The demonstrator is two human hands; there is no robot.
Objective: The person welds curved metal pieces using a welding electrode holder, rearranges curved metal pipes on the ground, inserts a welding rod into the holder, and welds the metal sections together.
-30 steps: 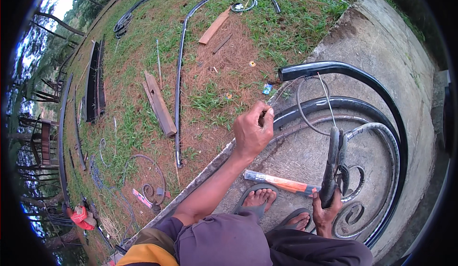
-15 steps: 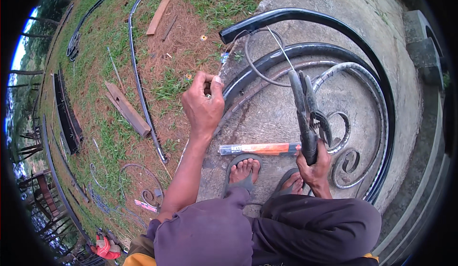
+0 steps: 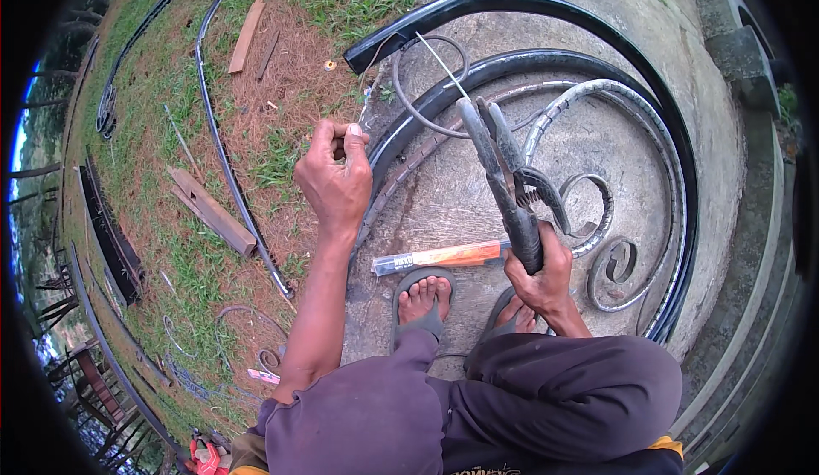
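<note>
My right hand (image 3: 543, 275) grips a black welding electrode holder (image 3: 503, 189) by its handle. A thin pale welding rod (image 3: 444, 70) is clamped in its jaws and slants up and left. In the picture, the rod's tip overlaps the curved black metal bar (image 3: 546, 4) near its left end; whether they touch I cannot tell. A thin curled metal ring (image 3: 401, 91) lies beside that end. My left hand (image 3: 337, 176) is raised left of the bars, thumb and fingers pinched together. What they hold is too small to make out.
An orange and white rod packet (image 3: 444, 256) lies on the concrete by my sandalled feet (image 3: 422, 300). More curved bars and a scroll (image 3: 618, 270) lie to the right. On the grass at left are wood planks (image 3: 213, 211) and a long dark bar (image 3: 217, 125).
The whole view has shifted, so the bars and both hands appear further left. The electrode holder leans more to the left. My left hand keeps its pinch.
</note>
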